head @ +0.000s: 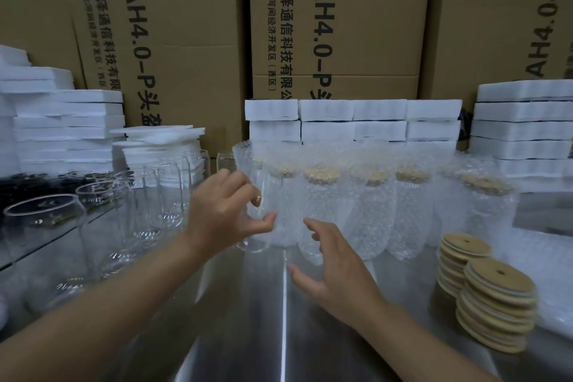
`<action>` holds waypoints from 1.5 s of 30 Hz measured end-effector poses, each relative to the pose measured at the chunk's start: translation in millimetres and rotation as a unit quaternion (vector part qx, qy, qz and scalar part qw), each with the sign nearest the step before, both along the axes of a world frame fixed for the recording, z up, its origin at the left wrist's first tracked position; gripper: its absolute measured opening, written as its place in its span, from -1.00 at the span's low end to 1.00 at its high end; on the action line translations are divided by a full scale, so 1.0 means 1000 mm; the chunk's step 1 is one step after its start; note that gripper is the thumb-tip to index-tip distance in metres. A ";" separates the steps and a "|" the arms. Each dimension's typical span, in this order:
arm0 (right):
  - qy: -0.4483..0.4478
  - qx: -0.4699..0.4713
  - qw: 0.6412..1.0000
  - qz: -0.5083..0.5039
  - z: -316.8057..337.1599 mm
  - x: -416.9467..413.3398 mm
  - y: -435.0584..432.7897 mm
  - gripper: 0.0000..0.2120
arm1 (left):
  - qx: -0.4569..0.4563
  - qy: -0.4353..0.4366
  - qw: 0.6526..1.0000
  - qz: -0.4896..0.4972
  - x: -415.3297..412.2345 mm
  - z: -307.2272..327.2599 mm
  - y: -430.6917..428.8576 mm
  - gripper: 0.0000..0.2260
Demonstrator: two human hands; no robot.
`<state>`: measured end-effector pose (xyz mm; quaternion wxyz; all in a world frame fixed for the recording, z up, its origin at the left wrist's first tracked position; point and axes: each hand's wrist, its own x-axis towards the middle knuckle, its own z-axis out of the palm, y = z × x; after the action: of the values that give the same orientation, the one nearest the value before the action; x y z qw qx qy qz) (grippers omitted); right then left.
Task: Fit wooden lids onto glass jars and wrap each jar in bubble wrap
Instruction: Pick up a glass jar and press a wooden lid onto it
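Glass, clear and unwrapped: the jar (252, 239) is upright at the near end of the finished row, your left hand (226, 211) curled round its side, thumb in front and fingers behind. Whether it rests on the steel table (248, 335) or hangs just above it cannot be told, nor whether it already carries a lid. Your right hand (335, 267) hovers just beside the jar, fingers spread apart and holding nothing. Directly beyond the right hand, a row of wrapped jars (369, 214) shows the finished work; at least four have wooden tops visible through the bubbles. To the right of that hand, two stacks of wooden lids (499, 298) wait, with loose bubble wrap (548, 282) just past them. To the left of your left hand, a crowd of bare jars (164, 192) stands lidless and unwrapped. On this evidence the task is partly done, with many jars and lids left. The jar in hand is probably next in line for its lid or its wrap.
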<state>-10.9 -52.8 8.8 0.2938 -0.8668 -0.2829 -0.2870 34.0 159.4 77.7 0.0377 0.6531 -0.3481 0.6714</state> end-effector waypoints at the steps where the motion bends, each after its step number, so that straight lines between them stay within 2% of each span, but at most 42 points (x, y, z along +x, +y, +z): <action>1: 0.010 0.012 1.000 0.009 0.000 -0.001 0.001 -0.26 | 0.004 -0.007 1.000 -0.022 -0.008 -0.001 -0.008 -0.70; 5: 0.026 0.128 0.991 0.037 0.000 -0.004 -0.003 -0.12 | 0.017 -0.011 0.993 -0.113 -0.033 -0.013 -0.049 -0.73; 8: 0.019 0.150 0.988 0.013 0.001 -0.005 -0.009 0.01 | -0.023 0.024 0.988 -0.148 -0.035 -0.021 -0.071 -0.70; 11: 0.019 0.183 0.983 -0.011 0.002 -0.002 -0.011 0.02 | -0.042 0.072 0.977 -0.194 -0.028 -0.032 -0.075 -0.67; 14: 0.014 0.233 0.972 -0.020 0.003 0.002 -0.012 -0.01 | -0.053 0.156 0.959 -0.229 -0.019 -0.050 -0.065 -0.49; 18: 0.019 0.274 0.962 0.000 0.000 0.005 -0.012 -0.02 | -0.002 0.320 0.932 -0.169 -0.011 -0.070 -0.050 -0.13; 22: 0.011 0.260 0.965 0.015 -0.002 0.000 -0.004 -0.02 | -0.083 0.469 0.861 -0.176 -0.012 -0.074 -0.053 -0.09; 24: 0.015 0.249 0.968 0.030 -0.002 -0.003 -0.002 -0.03 | -0.102 0.499 0.842 -0.176 -0.011 -0.077 -0.056 -0.09; 29: 0.036 0.208 0.976 0.057 0.003 -0.012 -0.004 -0.13 | -0.131 0.504 0.830 -0.200 -0.005 -0.082 -0.058 -0.22; 35: 0.022 0.164 0.983 0.076 0.013 -0.024 -0.007 -0.36 | -0.153 0.490 0.834 -0.201 -0.007 -0.079 -0.056 -0.29; 41: 0.034 0.153 0.985 0.070 0.017 -0.025 -0.007 -0.31 | -0.130 0.499 0.849 -0.114 -0.017 -0.074 -0.054 -0.32; 45: 0.045 0.186 0.979 0.066 0.015 -0.024 -0.006 -0.30 | -0.106 0.486 0.865 -0.065 -0.022 -0.072 -0.055 -0.21</action>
<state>-34.8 -59.2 23.4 0.4806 -0.7882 -0.2681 -0.2755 11.8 104.1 6.0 0.3143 0.8646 -0.2546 0.2982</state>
